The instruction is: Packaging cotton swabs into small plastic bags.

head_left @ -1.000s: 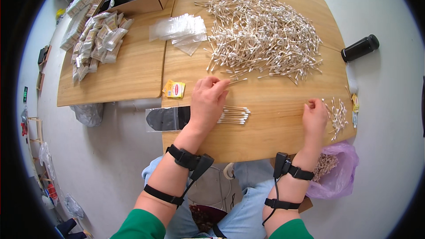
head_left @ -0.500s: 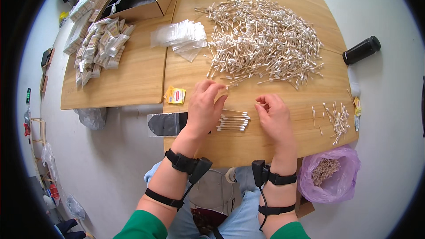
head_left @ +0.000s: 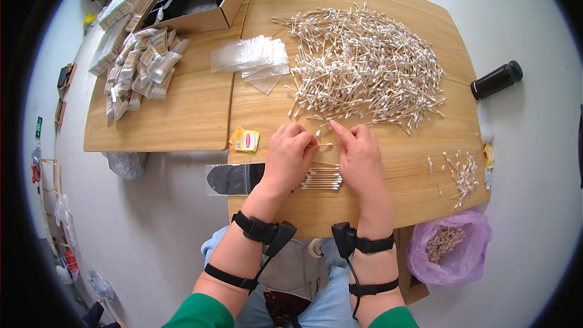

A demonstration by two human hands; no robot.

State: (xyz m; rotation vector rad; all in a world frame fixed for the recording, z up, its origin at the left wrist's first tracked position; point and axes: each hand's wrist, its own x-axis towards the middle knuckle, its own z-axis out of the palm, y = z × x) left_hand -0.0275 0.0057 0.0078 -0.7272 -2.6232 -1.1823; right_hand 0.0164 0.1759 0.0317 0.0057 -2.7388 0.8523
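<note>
My left hand (head_left: 290, 157) is closed in a pinch on a cotton swab (head_left: 327, 144), whose white tip points right. Beside it, my right hand (head_left: 359, 159) stretches its index finger to the near edge of a big heap of cotton swabs (head_left: 370, 64); the other fingers are partly curled. I see nothing held in the right hand. Below and between the hands lies a neat row of cotton swabs (head_left: 322, 178), side by side with tips to the right. My left wrist covers part of a black flat piece in a clear bag (head_left: 231, 179).
Yellow cards (head_left: 246, 140) lie left of my left hand, clear bags (head_left: 258, 58) beyond them. Filled packets (head_left: 146, 64) and a cardboard box (head_left: 225, 15) are far left. Right: a small swab pile (head_left: 464, 179), a black bottle (head_left: 498, 79) and a purple bag (head_left: 452, 267) below the table edge.
My right hand has moved left and forward, its index finger now extended to the heap's edge. My left hand has come slightly nearer, with a swab now showing in its fingers.
</note>
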